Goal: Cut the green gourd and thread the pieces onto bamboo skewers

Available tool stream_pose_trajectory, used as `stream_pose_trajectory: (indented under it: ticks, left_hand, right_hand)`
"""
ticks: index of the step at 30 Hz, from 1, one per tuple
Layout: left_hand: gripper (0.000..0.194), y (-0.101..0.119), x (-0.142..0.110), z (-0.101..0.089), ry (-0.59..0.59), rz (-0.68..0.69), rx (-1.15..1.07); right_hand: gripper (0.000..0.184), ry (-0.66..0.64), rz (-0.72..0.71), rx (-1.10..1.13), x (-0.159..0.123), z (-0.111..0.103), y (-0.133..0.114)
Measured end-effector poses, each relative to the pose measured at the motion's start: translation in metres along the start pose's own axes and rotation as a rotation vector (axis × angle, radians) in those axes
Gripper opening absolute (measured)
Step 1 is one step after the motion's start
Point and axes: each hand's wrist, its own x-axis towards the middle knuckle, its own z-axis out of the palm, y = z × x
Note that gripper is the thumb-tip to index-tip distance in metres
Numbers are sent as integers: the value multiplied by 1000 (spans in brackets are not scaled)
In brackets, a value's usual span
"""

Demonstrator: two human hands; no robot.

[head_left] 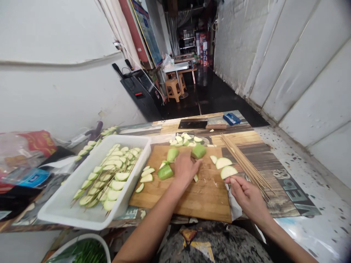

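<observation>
My right hand is closed in a pinch at the board's right edge, on a skewer whose stick is mostly hidden. Pale green-edged squash slices sit in a row just beyond its fingertips. Over the middle of the wooden cutting board, my left hand reaches in among cut squash; its thumb points right and its other fingertips are hidden. Green squash chunks lie left of that hand, and another squash chunk lies just past it. Several loose squash slices rest on the board's left side.
A white plastic tub of skewered slices stands left of the board. Bare bamboo skewers lie on the right. Behind the board are a pile of slices, a cleaver and a blue packet. Below left sits a bucket of greens.
</observation>
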Motion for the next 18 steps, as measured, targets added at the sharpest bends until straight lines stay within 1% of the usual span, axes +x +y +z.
stream_pose_trajectory:
  ticks: [2, 5, 9, 13, 16, 18]
  left_hand:
    - [31, 1, 1, 6, -1, 11, 89]
    - [27, -2, 3, 10, -6, 43, 113]
    - [20, -5, 6, 7, -63, 110, 130]
    - [22, -3, 5, 3, -59, 81, 141]
    - [26, -2, 2, -5, -32, 30, 37]
    - [28, -5, 1, -14, -20, -70, -187]
  right_hand:
    - [29, -9, -18, -9, -1, 1, 0]
    - [29, -29, -24, 4, -1, 2, 1]
    - [28, -71, -12, 15, -1, 6, 3]
    - [29, -106, -12, 42, -3, 7, 2]
    - [29, -117, -23, 30, -5, 6, -1]
    - [29, -152, -37, 30, -6, 5, -5]
